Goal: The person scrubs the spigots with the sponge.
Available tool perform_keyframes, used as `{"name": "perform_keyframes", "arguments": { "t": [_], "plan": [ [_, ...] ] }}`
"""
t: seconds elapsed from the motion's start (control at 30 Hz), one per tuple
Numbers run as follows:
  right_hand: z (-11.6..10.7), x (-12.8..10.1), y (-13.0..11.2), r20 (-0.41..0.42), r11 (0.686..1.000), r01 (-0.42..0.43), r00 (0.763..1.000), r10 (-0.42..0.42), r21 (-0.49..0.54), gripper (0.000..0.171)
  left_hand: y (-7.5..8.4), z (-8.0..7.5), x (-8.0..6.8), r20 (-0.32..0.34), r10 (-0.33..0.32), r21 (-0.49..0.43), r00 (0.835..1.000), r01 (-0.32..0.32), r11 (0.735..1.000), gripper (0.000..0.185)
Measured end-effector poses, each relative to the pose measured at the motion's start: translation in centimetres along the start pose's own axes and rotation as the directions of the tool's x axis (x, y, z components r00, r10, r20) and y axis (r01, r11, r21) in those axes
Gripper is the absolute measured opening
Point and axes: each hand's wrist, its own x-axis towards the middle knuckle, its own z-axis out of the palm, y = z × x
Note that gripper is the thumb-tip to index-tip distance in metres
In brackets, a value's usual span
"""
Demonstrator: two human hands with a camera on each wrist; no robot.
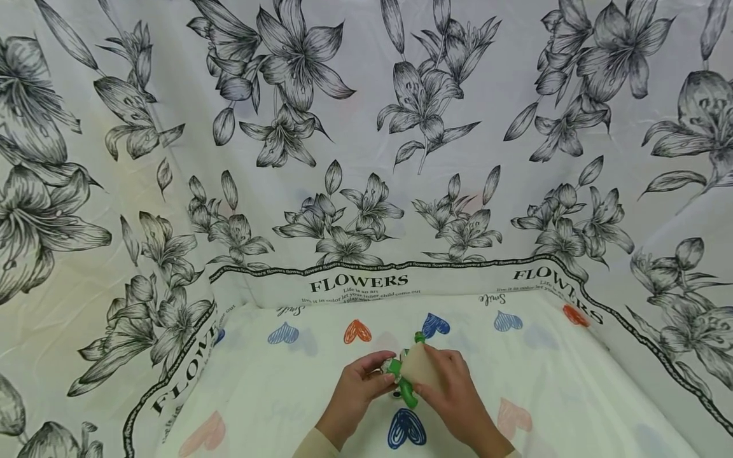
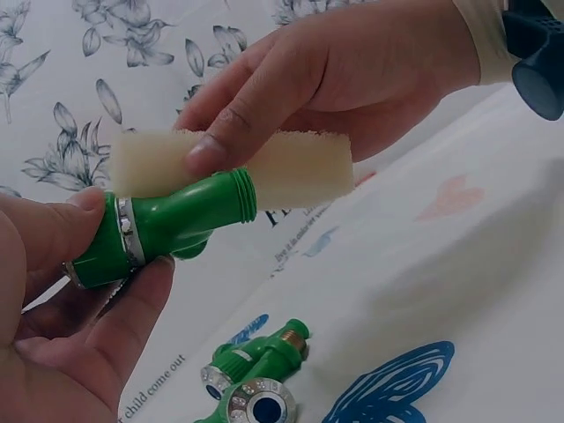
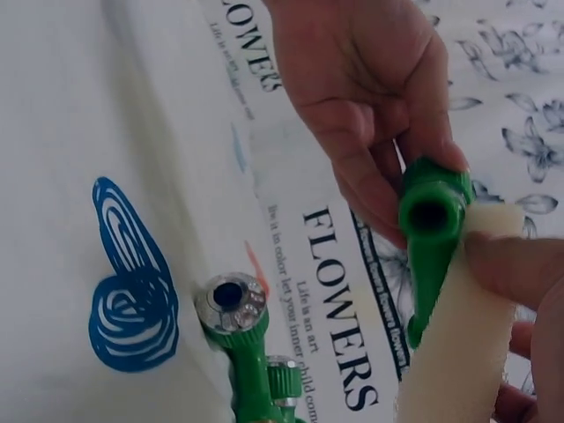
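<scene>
My left hand point(image 1: 357, 391) grips a green plastic fitting point(image 2: 176, 220) by one end, thumb on one side and fingers on the other. This fitting has a silver band, a threaded open end and a side branch. In my right hand point(image 1: 458, 394) is a cream sponge block point(image 2: 308, 163), pinched between thumb and fingers. The sponge lies against the fitting's side in both wrist views. Below the hands, another green fitting point(image 3: 249, 370) with silver studded rings rests on the cloth; in the left wrist view a brownish thread shows near its end.
A white cloth point(image 1: 269, 388) printed with coloured hearts covers the work surface. Behind it and at both sides hang white sheets point(image 1: 366, 140) with black flower drawings, meeting the surface along a dark lettered band point(image 1: 458, 264).
</scene>
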Motion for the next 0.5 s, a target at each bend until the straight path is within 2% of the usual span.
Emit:
{"name": "perform_keyframes", "arguments": {
  "t": [0.17,0.3,0.5],
  "plan": [
    [-0.4,0.4,0.7,-0.044,0.999,-0.029,0.999,0.028,-0.028,0.069,0.1,-0.1,-0.3,0.01,-0.019,0.012,1.0,0.018,1.0,0.039],
    [-0.4,0.5,1.1,-0.021,0.998,-0.064,0.998,0.063,-0.003,0.069,-0.2,-0.3,-0.3,0.006,-0.018,0.018,1.0,0.018,1.0,0.039],
    [-0.2,0.4,1.3,-0.021,0.999,-0.049,0.999,0.049,0.015,0.067,-0.9,-0.3,0.0,0.022,0.001,0.002,1.0,-0.001,1.0,0.04]
  ]
}}
